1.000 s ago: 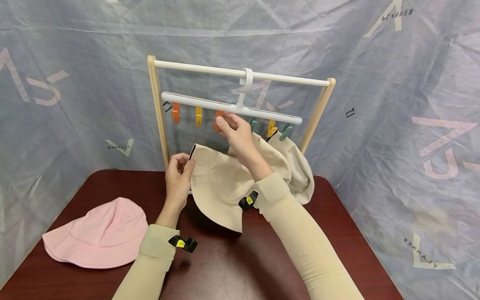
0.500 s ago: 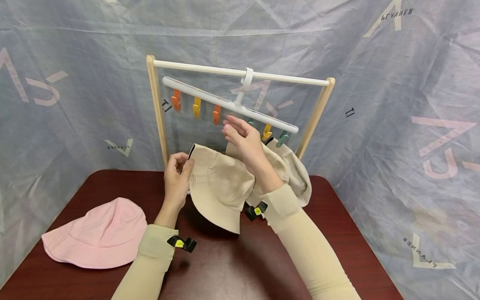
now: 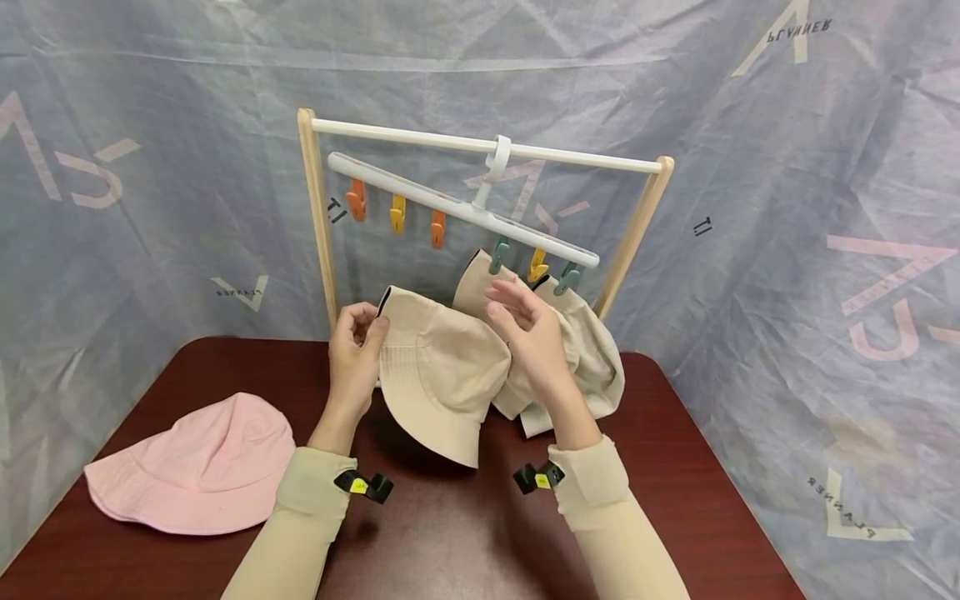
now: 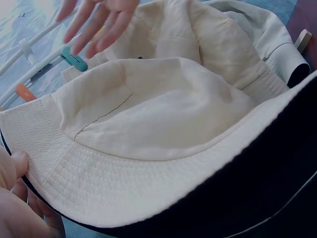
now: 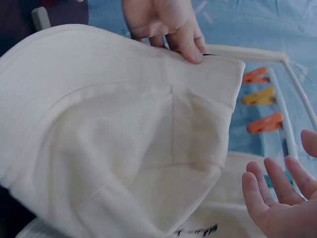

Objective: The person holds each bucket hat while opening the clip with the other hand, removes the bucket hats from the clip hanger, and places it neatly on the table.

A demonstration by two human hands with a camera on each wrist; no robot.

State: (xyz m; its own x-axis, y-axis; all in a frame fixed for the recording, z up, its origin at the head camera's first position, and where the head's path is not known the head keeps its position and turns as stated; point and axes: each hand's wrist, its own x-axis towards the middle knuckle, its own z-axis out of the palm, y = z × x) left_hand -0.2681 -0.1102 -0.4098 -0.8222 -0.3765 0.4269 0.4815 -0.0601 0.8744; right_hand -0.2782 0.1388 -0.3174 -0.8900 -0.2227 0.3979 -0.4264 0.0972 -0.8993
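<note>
In the head view my left hand (image 3: 355,358) pinches the brim edge of a cream bucket hat (image 3: 435,367), held up in front of the rack with its dark lining showing at the edge. My right hand (image 3: 534,337) has its fingers extended and empty, just right of this hat's crown. Behind it, a second cream hat (image 3: 476,283) hangs from a green clip (image 3: 498,256), and a paler hat (image 3: 596,350) hangs at the right end. Stitched panels of the held hat (image 4: 163,119) fill the left wrist view.
A white clip hanger (image 3: 420,192) hooks over the rack's top bar (image 3: 397,133), tilted with its right end lower. Its left half carries an orange clip (image 3: 437,229), a yellow clip (image 3: 397,214) and another orange one. A pink bucket hat (image 3: 202,471) lies on the table's left (image 3: 420,533).
My right hand has left the inner orange clip and moved down and right. The hanger has tipped, its left end rising. My left hand and its hat have barely moved.
</note>
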